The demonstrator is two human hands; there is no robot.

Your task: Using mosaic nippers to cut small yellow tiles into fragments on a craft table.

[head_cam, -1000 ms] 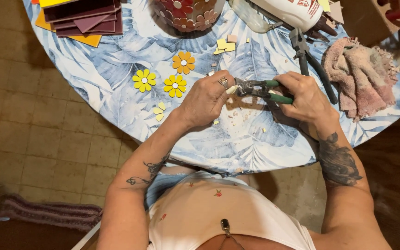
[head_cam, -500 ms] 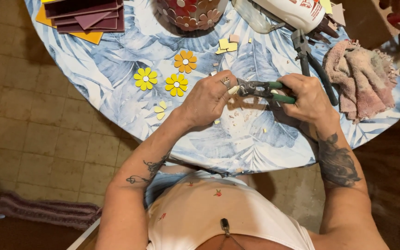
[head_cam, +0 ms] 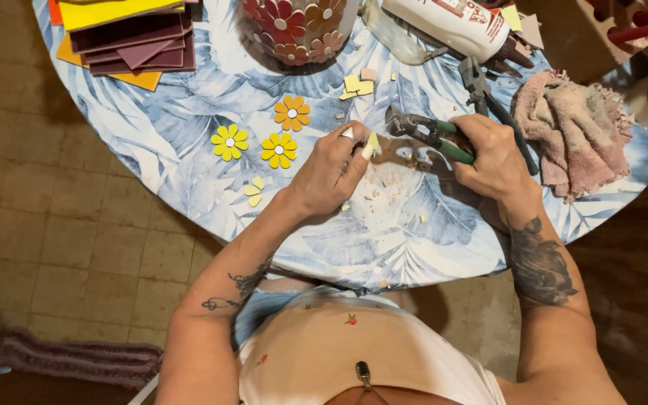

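The left hand (head_cam: 331, 169) pinches a small pale-yellow tile piece (head_cam: 370, 144) between thumb and fingertips, held just above the table. The right hand (head_cam: 493, 154) is wrapped tight around the green handles of the tile nippers (head_cam: 421, 129), whose metal head points toward the piece, just beside it and not touching. Pale chips (head_cam: 384, 187) lie scattered under both hands on the round table's blue leaf-print cloth (head_cam: 189, 180). Further left sit two yellow tile flowers (head_cam: 230, 142) and an orange one (head_cam: 292, 112); a flower-covered pot (head_cam: 294, 26), stacked coloured sheets (head_cam: 133, 37), a white glue bottle (head_cam: 451, 22) and a pink rag (head_cam: 571, 127) ring the far edge. Beige floor tiles (head_cam: 54, 247) show beside the table.
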